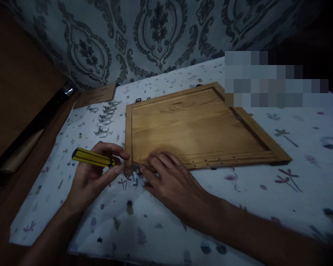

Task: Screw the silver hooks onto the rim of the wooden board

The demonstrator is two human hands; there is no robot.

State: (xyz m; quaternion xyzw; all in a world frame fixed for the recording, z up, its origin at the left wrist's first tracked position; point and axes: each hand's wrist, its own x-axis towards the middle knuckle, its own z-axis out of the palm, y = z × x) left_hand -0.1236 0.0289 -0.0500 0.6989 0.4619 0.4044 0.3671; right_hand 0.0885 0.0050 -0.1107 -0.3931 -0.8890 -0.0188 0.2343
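A wooden cabinet door panel (194, 129) lies flat on a flower-printed white cloth (266, 192). My left hand (96, 173) is closed round a screwdriver with a yellow and black handle (93, 157), its tip pointing at the panel's near left corner. My right hand (169, 181) rests on that same corner, its fingers pinching a small metal hinge (135, 178) against the panel's edge.
Several metal hinges (104, 118) lie in a loose row on the cloth left of the panel, with a small brown card (96, 96) behind them. Dark wooden furniture (19, 96) stands at the left. A patterned wall (155, 33) rises behind.
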